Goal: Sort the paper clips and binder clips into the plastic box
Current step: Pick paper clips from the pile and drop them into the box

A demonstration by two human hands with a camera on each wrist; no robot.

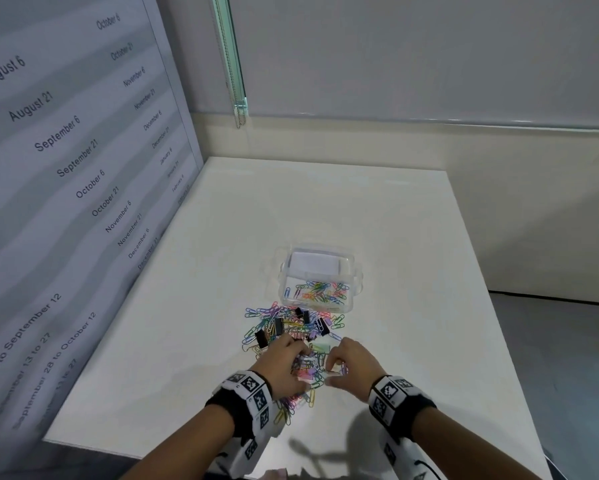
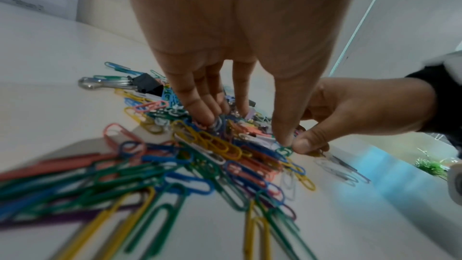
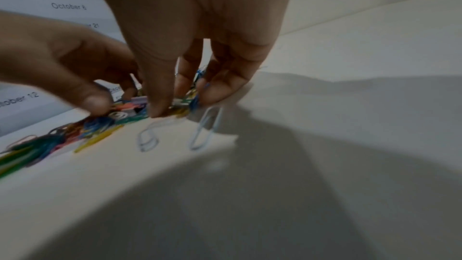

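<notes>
A heap of coloured paper clips (image 1: 284, 323) mixed with black binder clips (image 1: 261, 337) lies on the white table, just in front of a clear plastic box (image 1: 281, 278). The box's near compartment holds several paper clips (image 1: 317, 291); its far compartment looks white and bare. My left hand (image 1: 300, 355) reaches into the heap's near part, its straight fingers (image 2: 200, 110) touching the clips. A black binder clip (image 2: 147, 86) lies beyond them. My right hand (image 1: 331, 367) pinches a small bunch of paper clips (image 3: 193, 102) between thumb and fingers at the heap's right edge.
A tall board printed with dates (image 1: 66, 168) stands along the table's left side. The table (image 1: 377, 220) stretches beyond and to the right of the box; its right edge drops to a grey floor. Two pale loose clips (image 3: 205, 131) lie near my right hand.
</notes>
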